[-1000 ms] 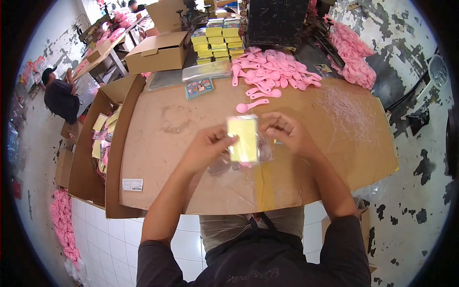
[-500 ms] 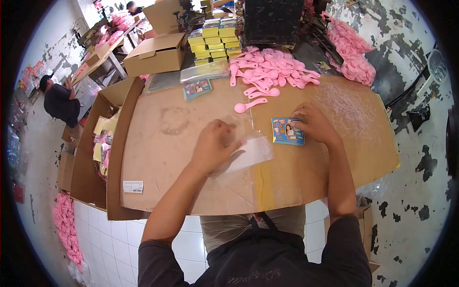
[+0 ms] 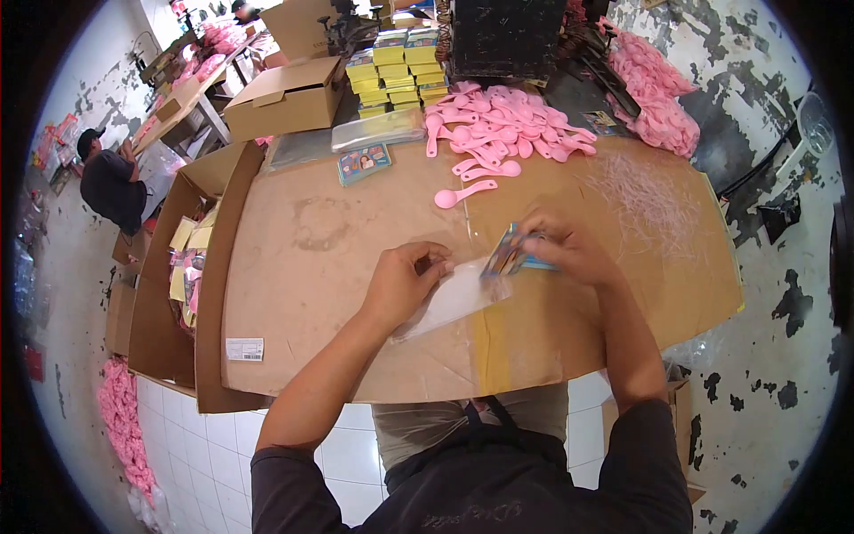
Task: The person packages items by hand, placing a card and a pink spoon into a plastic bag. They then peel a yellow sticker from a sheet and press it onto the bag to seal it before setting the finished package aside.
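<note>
My left hand (image 3: 409, 283) has its thumb and fingers pinched at the upper left edge of a clear plastic bag (image 3: 449, 303) that lies on the cardboard table top and looks whitish. In my right hand (image 3: 569, 251), a blue printed card (image 3: 503, 254) is gripped between thumb and fingers. The card tilts up, its lower end over the right end of the bag. Part of the blue card stack (image 3: 539, 262) shows beneath my right hand, which hides the rest. A single pink spoon (image 3: 464, 194) lies beyond the bag.
A heap of pink spoons (image 3: 516, 125) lies at the back, beside stacked yellow-edged cards (image 3: 396, 67). Another small card stack (image 3: 365, 163) and plastic bags (image 3: 378, 131) lie at back left. An open carton (image 3: 236, 191) borders the left; thin plastic strips (image 3: 649, 200) lie right.
My right hand has lifted a card off the stack and brought it left to the bag's end, tilting it. My left hand has drawn its fingers in at the bag's edge.
</note>
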